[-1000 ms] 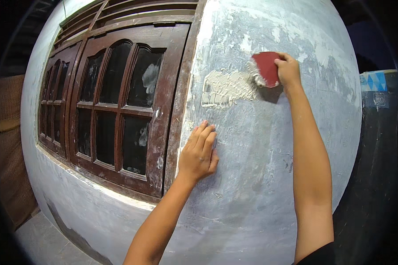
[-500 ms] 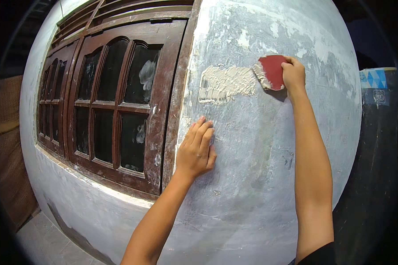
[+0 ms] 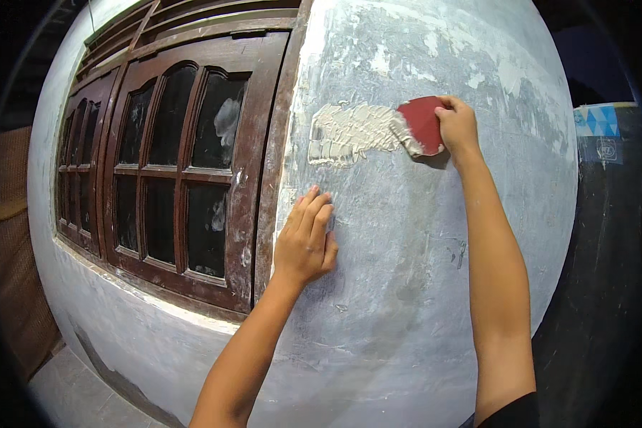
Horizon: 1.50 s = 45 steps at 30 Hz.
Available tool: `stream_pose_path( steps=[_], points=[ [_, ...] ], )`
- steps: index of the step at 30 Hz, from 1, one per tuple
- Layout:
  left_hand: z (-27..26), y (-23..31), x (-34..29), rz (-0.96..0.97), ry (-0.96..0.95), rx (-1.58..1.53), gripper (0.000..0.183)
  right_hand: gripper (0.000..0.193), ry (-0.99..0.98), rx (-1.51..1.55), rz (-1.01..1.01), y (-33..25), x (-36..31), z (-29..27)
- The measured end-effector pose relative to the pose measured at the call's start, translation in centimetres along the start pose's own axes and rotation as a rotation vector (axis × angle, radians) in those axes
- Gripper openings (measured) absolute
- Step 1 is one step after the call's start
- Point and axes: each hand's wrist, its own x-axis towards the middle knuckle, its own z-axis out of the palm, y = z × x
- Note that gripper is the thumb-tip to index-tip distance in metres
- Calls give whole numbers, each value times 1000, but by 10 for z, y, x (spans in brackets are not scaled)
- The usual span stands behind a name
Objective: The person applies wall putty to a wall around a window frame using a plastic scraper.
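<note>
A flat red putty scraper (image 3: 422, 127) is gripped in my right hand (image 3: 458, 130). Its left edge carries thick off-white putty and lies at the right end of a rough putty patch (image 3: 353, 132) on the grey wall (image 3: 385, 235). The patch is ridged and uneven, with its left end beside the window frame. Lower down, my left hand (image 3: 305, 239) rests against the wall near the frame, fingers stretched upward and holding nothing.
A dark brown wooden window (image 3: 239, 214) with smudged glass panes fills the left side. Pale patches mark the wall higher up. At the right stands a dark surface with a blue-and-white sheet (image 3: 598, 121). Brown woven material (image 3: 11, 235) hangs at the far left, above grey floor tiles (image 3: 75, 389).
Against the wall, the scraper has shifted slightly left and down, its putty edge now overlapping the patch's right end. The whole view has moved a little; my left hand keeps its place.
</note>
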Motion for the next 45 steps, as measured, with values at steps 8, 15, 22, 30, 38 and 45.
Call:
stream_pose_path(
  steps=[8,15,22,30,38,45],
  points=[
    [4,-2,-1,8,2,-4,51,28,18,-66,70,16,-5,-5],
    [5,2,2,23,3,27,51,32,130,12,202,9,-5,-13],
    [2,11,6,48,9,56,52,30,87,-177,170,-17,-26,-8],
    [27,109,-29,55,-61,-228,47,21,-192,123,313,-35,-104,-84],
    [73,235,-103,-22,-255,-607,35,17,-328,135,600,-5,-206,-179],
    [124,313,-197,-63,-542,-755,30,15,-358,-59,807,48,-301,-242]
  ],
)
